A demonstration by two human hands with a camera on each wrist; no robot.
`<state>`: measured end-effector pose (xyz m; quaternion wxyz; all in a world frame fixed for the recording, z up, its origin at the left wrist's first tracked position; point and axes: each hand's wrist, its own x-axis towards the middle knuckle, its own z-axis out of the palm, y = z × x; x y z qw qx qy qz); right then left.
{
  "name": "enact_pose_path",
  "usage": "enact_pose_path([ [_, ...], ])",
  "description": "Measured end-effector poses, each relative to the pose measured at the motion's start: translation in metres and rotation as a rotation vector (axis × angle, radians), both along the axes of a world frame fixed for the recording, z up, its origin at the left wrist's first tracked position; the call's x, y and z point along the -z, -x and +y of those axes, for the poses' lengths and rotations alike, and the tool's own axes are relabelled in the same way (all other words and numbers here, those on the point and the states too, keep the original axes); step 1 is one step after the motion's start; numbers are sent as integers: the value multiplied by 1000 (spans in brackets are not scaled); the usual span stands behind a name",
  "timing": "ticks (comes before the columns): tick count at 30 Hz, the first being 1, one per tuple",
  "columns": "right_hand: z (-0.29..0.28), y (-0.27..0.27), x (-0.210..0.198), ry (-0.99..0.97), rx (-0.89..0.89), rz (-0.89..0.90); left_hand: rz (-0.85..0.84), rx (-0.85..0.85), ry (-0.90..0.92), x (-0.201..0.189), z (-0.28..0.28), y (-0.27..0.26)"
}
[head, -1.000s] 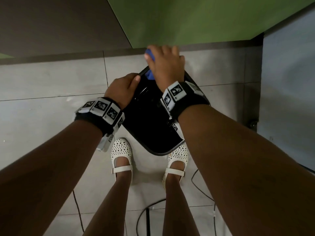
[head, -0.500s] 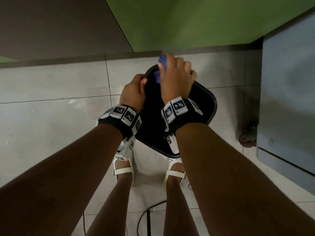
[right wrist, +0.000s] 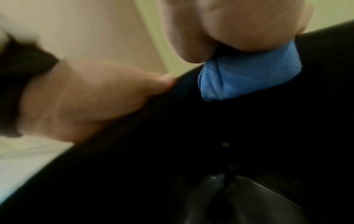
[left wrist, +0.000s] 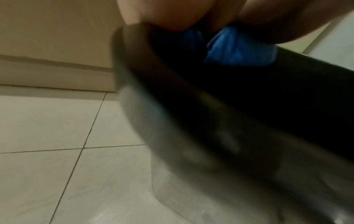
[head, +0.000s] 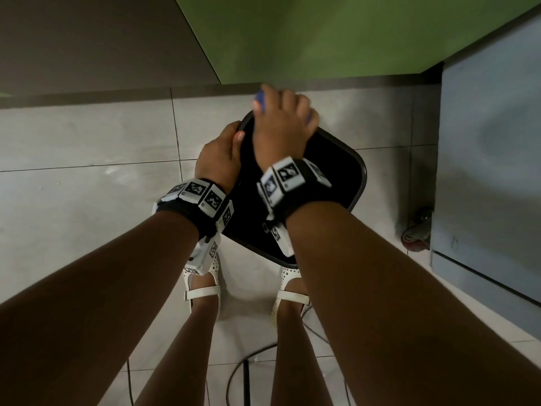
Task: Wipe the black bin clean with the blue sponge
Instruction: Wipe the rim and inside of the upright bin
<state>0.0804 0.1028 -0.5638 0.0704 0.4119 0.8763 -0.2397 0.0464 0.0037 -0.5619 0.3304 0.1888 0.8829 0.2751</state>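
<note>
A black bin [head: 345,183] with a rounded square rim stands on the tiled floor just beyond my feet. My left hand [head: 221,155] grips its near-left rim, thumb on the inner edge [right wrist: 107,97]. My right hand [head: 282,124] holds the blue sponge [head: 260,101] folded over the far rim. The sponge [right wrist: 249,72] shows under my fingers against the inner wall; from the left wrist the sponge [left wrist: 241,50] bulges over the bin's edge [left wrist: 172,97]. Most of the sponge is hidden by my fingers in the head view.
A grey cabinet [head: 491,171] on a red-rimmed caster [head: 415,232] stands at the right. A green wall [head: 322,36] and dark skirting run behind the bin. Cables [head: 248,370] lie on the floor behind my white shoes [head: 205,276].
My right hand slid the sponge along the far rim toward the right. My left hand stayed gripping the rim, and the bin shifted slightly in the view.
</note>
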Motion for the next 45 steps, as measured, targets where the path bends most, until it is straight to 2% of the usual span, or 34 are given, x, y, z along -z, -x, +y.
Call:
enact_pose_path([
  [2,-6,9,0,-38,-124,1,-5,-15,-15,0,0,-1],
  [4,-4,3,2,-56,-132,9,-4,-37,-26,0,0,-4],
  [7,8,-18,2,-46,19,24,26,-78,2,0,2,-9],
  [10,23,-53,5,-89,192,-72,32,-119,-17,0,4,-15],
  [13,32,-79,14,-249,346,-64,-8,-157,-55,0,3,-16],
  [15,34,-81,16,-342,390,-9,-26,-171,-67,1,2,-17],
  [16,36,-79,16,-313,385,-24,-38,-181,-70,1,2,-18],
  [18,41,-76,17,-218,344,-45,-100,-229,-94,0,1,-20],
  [20,46,-74,14,-197,277,21,-202,-290,-136,-1,-3,-16],
  [22,48,-69,10,-184,176,57,-254,-282,-162,-1,-7,-7],
  [26,36,-50,6,-84,-104,100,-73,-30,-67,-5,-3,14],
  [29,19,-36,8,-41,-267,156,-77,177,5,-6,6,20],
  [34,9,-31,12,-112,-291,157,-125,255,76,-3,2,14],
  [37,10,-38,16,-173,-181,151,-122,260,82,-2,3,12],
  [43,6,-47,19,-241,301,47,-61,277,135,-2,11,-3],
  [45,3,-41,18,-276,364,73,-81,263,107,-2,11,-4],
])
